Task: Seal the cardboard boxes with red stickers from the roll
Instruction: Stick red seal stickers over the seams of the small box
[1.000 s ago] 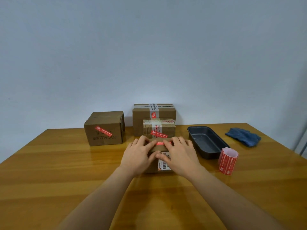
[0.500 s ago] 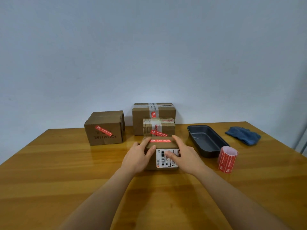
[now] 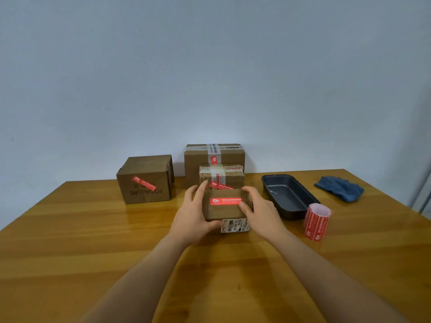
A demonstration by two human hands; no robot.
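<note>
The small box (image 3: 225, 207) sits near the middle of the counter (image 3: 93, 241), its long axis running left to right across me, and a red sticker (image 3: 225, 201) lies flat along that same axis on its top face. I have it from both ends: my left hand (image 3: 192, 215) curls round the left end, thumb under the near edge by the white shipping label (image 3: 234, 225), fingers up the far side, and my right hand (image 3: 260, 209) wraps the right end, thumb touching the sticker's right tip. So each grip is closed round the box, neither holds anything else. I judge this box sealed and ready to be set aside. What the next move turns on is the sticker roll (image 3: 317, 221): it stands upright toward the right edge of the counter, well clear of the box and on the side of my right hand, which is plainly the nearer one. Just behind the box, toward the far edge, stand the taped box (image 3: 221, 176) and a larger box (image 3: 214, 157) behind that, each with a red sticker; a fourth box (image 3: 145, 179) stands off to the far left. The dark baking tin (image 3: 286, 194) lies between box and roll, slightly farther back, and a blue cloth (image 3: 339, 188) rests near the far right corner.
</note>
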